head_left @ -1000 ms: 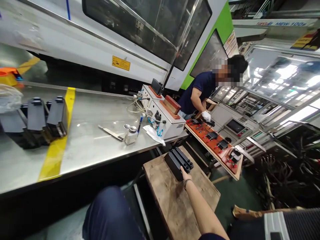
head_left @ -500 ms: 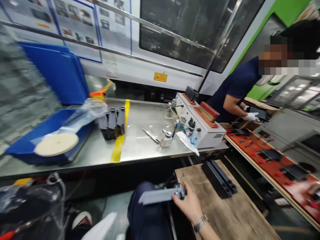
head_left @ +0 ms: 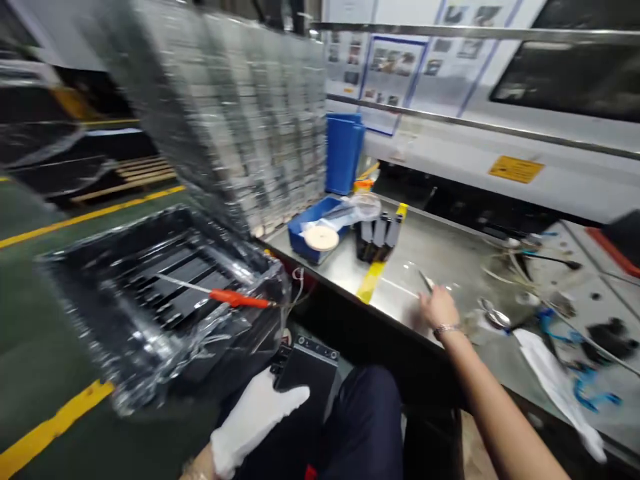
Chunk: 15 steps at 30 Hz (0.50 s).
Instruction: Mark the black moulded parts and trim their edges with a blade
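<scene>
My left hand [head_left: 255,417], in a white glove, grips the lower end of a flat black plastic part [head_left: 306,367] over my lap. My bare right hand [head_left: 437,308], with a watch on the wrist, reaches out onto the steel table [head_left: 450,260]. Its fingers rest by a thin metal blade [head_left: 425,280] lying there. Motion blur hides whether the fingers hold the blade.
A black bin lined with clear plastic [head_left: 150,293] sits at my left with black parts and a red-handled tool [head_left: 235,298] inside. The table carries a blue tray with a white disc [head_left: 320,238], upright black parts [head_left: 377,237], a white control box [head_left: 575,293] and a white cloth [head_left: 550,373].
My view has swung left to the bin. My right hand has left the wooden board and moved up onto the steel table. My gloved left hand has come into view, holding a black part.
</scene>
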Available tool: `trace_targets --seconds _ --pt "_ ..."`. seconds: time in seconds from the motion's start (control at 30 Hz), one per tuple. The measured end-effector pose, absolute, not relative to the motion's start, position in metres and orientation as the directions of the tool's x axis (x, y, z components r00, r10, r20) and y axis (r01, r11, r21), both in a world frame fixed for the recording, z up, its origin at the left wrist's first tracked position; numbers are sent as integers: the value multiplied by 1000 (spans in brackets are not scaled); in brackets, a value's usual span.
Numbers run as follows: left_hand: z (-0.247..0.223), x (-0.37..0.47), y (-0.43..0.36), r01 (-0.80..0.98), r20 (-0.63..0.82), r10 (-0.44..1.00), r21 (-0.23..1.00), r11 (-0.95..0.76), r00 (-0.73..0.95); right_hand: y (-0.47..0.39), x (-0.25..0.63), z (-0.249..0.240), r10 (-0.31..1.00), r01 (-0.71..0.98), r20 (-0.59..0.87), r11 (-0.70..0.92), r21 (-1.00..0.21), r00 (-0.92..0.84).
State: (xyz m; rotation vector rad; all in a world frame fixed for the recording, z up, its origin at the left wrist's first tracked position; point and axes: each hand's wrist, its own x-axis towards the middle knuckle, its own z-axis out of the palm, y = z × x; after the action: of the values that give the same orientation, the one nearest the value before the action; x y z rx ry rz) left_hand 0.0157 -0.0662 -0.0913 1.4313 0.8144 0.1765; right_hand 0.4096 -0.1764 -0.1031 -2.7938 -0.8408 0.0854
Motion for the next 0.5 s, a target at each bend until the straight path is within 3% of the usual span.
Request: trace_targets --seconds 0.13,0.27,0.4,0.5 --pt "-71 1 -62 298 -362 571 932 207 737 -164 447 -133 478 472 -27 -874 -118 878" --pt "-67 -2 -61 225 -323 547 944 240 772 -173 451 -150 494 488 -72 -869 -86 867" --pt "-68 -1 -58 215 -324 555 943 254 766 -187 446 -149 510 486 -126 -855 -183 851" --pt "-70 -1 -58 255 -339 556 940 226 759 -204 423 -144 532 465 -123 -813 -351 838"
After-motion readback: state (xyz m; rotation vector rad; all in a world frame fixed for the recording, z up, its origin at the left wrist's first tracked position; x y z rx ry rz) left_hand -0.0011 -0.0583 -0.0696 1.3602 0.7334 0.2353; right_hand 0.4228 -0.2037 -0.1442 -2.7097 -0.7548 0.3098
